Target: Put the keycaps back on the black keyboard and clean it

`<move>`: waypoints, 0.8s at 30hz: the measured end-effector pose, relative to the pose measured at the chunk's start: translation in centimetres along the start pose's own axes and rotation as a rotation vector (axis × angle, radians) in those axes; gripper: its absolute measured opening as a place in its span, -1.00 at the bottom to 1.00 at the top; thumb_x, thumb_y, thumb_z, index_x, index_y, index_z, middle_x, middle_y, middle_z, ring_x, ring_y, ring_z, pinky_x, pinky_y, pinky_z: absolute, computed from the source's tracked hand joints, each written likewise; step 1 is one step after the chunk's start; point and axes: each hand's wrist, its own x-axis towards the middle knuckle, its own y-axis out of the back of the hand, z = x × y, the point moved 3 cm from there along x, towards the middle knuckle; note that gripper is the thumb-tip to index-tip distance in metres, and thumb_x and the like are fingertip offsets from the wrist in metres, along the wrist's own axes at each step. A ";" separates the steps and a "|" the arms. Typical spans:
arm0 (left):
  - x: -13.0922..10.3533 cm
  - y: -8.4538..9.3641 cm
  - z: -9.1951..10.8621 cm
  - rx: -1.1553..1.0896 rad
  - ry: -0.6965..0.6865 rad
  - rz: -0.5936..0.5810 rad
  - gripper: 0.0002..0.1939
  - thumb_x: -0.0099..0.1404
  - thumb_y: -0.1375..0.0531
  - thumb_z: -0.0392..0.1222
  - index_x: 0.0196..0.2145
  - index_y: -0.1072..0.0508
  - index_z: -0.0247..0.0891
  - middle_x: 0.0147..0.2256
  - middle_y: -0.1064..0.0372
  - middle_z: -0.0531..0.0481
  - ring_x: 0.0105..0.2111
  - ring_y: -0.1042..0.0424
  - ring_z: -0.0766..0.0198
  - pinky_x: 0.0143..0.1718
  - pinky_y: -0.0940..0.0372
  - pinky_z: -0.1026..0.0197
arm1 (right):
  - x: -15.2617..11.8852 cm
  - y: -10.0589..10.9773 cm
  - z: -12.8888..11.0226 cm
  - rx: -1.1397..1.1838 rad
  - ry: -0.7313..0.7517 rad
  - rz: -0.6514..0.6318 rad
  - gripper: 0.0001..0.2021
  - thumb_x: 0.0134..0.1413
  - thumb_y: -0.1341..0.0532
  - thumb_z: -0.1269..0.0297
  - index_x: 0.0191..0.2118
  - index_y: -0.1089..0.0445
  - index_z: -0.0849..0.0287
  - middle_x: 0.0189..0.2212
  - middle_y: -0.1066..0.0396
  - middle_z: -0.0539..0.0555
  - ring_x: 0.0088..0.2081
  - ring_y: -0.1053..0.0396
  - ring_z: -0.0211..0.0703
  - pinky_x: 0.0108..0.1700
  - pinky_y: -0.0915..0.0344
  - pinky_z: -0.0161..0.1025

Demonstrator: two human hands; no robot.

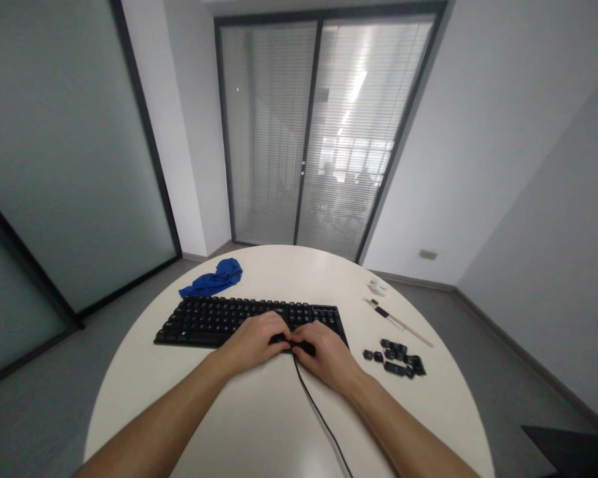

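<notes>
Fingers (275, 320) of the left hand (254, 338) and right hand (329, 355) are bent nearly tip to tip at the near edge of one black keyboard (224, 320).

Whether anything is clamped between them cannot be told; the keyboard is set beneath and beyond them. One black cable (323, 421) is trailed from just below the fingertips across one pale table (249, 425). One blue cloth (216, 279) is crumpled beyond them, leftward; to their right, at least ten loose keycaps (394, 368) are clustered, with one small white item (377, 287) placed farther off.
</notes>
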 end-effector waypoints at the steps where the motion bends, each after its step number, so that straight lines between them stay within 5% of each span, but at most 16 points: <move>1: 0.0 0.0 0.0 0.003 0.008 0.003 -0.95 0.33 -0.26 -0.20 -0.23 -0.51 -0.16 -0.20 -0.49 0.04 -0.12 -0.40 0.20 -0.08 -0.29 0.20 | 0.0 0.0 0.1 0.024 0.016 0.002 -0.81 0.11 -0.29 0.47 -0.15 -0.50 0.10 -0.10 -0.51 0.05 -0.06 -0.40 -0.10 0.03 -0.31 -0.15; 8: 0.2 -0.1 0.5 -0.002 0.066 0.012 -0.84 0.25 -0.30 -0.27 -0.19 -0.50 -0.14 -0.18 -0.46 0.04 -0.12 -0.40 0.20 -0.09 -0.30 0.20 | -0.1 0.6 0.8 0.028 0.020 0.017 -0.77 0.08 -0.28 0.49 -0.15 -0.51 0.10 -0.11 -0.49 0.07 -0.05 -0.41 -0.09 0.06 -0.33 -0.12; 24: 0.3 0.4 1.3 0.066 -0.039 -0.068 -0.91 0.37 -0.21 -0.18 -0.24 -0.52 -0.19 -0.21 -0.47 -0.01 -0.08 -0.34 0.17 -0.05 -0.29 0.17 | -0.2 0.9 0.7 -0.064 0.053 -0.015 -0.83 0.16 -0.27 0.40 -0.14 -0.54 0.08 -0.11 -0.51 0.07 -0.06 -0.42 -0.09 0.02 -0.32 -0.14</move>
